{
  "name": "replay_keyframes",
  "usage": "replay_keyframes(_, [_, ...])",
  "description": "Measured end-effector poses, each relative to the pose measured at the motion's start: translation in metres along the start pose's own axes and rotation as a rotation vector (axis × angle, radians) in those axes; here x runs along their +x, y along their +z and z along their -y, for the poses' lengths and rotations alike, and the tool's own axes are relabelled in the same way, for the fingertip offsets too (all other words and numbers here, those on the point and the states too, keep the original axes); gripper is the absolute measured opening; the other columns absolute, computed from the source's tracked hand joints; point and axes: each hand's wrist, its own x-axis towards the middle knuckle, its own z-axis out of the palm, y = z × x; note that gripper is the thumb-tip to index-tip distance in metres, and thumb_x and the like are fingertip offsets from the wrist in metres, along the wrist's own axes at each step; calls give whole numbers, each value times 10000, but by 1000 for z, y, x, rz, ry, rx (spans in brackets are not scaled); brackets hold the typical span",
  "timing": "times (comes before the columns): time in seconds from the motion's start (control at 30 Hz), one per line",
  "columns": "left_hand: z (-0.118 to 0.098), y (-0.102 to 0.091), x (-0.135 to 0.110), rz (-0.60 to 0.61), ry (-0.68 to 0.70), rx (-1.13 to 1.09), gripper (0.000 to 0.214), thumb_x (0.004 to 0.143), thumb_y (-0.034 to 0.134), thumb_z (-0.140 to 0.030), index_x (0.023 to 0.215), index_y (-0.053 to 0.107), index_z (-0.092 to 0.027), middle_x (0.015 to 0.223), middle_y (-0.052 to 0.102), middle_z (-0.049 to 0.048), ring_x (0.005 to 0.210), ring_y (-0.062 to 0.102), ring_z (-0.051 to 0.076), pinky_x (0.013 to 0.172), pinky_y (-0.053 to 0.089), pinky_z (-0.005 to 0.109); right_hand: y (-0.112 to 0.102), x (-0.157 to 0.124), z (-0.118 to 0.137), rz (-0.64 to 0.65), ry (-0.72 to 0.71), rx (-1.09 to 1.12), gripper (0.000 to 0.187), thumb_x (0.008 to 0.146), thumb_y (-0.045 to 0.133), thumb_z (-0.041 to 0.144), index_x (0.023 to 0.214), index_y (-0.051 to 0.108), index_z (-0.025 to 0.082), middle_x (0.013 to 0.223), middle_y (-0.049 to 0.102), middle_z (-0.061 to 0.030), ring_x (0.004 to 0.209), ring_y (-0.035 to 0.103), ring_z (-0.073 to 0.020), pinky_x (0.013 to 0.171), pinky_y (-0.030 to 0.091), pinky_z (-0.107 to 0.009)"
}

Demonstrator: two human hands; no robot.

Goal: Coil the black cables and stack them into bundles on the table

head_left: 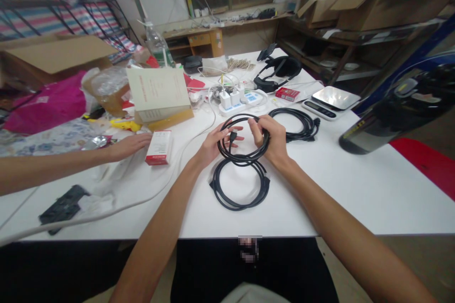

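Above the white table I hold a coiled black cable [242, 158] between both hands. My left hand [212, 144] has its thumb over the left side of the loop and its fingers behind it. A black cable plug [233, 136] shows inside the loop near those fingers. My right hand [273, 136] is closed around the loop's right side. Just below, a second coiled black cable [241, 207] lies on the table. Behind my right hand lies another bundle of coiled black cable [308, 122].
Another person's hand [130, 146] touches or nears a red-and-white box [159, 147] at left. A white power strip [245, 102], a kitchen scale [322, 108] and a headset [279, 73] lie farther back. A large dark bottle [369, 128] stands right. A white cord [156, 192] crosses the table [355, 189].
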Motion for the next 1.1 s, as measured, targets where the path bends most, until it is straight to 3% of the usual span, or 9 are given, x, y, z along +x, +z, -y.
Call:
replay_keyframes(0.1, [3,2,3,33,-48,-131,681,910,665,-678,1421,658,-228,1472,691,169,1326,686,417,1049,570,540,-5,4,2,-60,42,46,565,1091,506,516,609,460,224,701,602,-48,701,566,-169,713,435,-353])
replay_keyframes(0.2, [9,-3,8,28,-48,-114,715,896,617,-757,1346,718,-211,1395,739,173,1290,704,422,1085,538,575,-9,7,4,-132,85,124,560,1094,511,502,615,558,215,765,692,-62,773,657,-183,769,477,-359])
replay_keyframes(0.3, [11,-7,6,83,-43,97,594,825,792,-619,1243,776,-197,1310,774,168,1230,727,396,1094,526,533,-12,8,5,-190,163,170,545,1085,536,506,639,622,206,781,721,-53,723,652,-168,750,480,-349])
replay_keyframes(0.43, [5,-6,-1,257,-27,455,645,746,938,-363,1345,743,-228,1360,740,153,1231,710,353,1096,532,503,-14,9,5,-200,201,181,562,1075,549,530,626,620,199,777,734,-51,701,649,-161,737,479,-342])
replay_keyframes(0.6, [6,-11,0,407,32,587,790,711,962,-370,1434,679,-226,1489,662,167,1324,651,361,1143,510,512,-11,7,8,-177,193,204,587,1071,552,545,597,595,201,749,722,-48,738,672,-170,723,460,-337])
replay_keyframes(0.7, [14,-15,3,343,18,554,701,786,900,-360,1426,673,-187,1428,701,174,1223,702,330,1079,553,472,-9,6,9,-166,178,222,581,1073,559,520,590,585,199,771,736,-50,754,682,-168,731,458,-336])
replay_keyframes(0.8, [21,-20,6,188,56,548,531,824,827,-266,1334,719,-167,1304,762,152,1147,735,289,1031,581,421,-7,4,9,-154,180,224,589,1070,561,529,581,570,201,781,738,-51,765,682,-169,748,468,-340])
replay_keyframes(0.93, [27,-28,11,-2,170,684,340,864,728,-216,1199,760,-166,1190,798,124,1105,757,262,993,597,389,-5,2,12,-117,211,223,604,1065,549,574,590,576,201,794,744,-53,749,666,-164,727,468,-335])
replay_keyframes(1.1, [33,-36,16,-152,262,834,301,881,684,-213,1163,779,-168,1177,802,120,1079,769,258,1023,594,413,1,-3,16,-54,201,254,594,1068,558,553,588,533,204,737,692,-43,833,713,-182,761,479,-329])
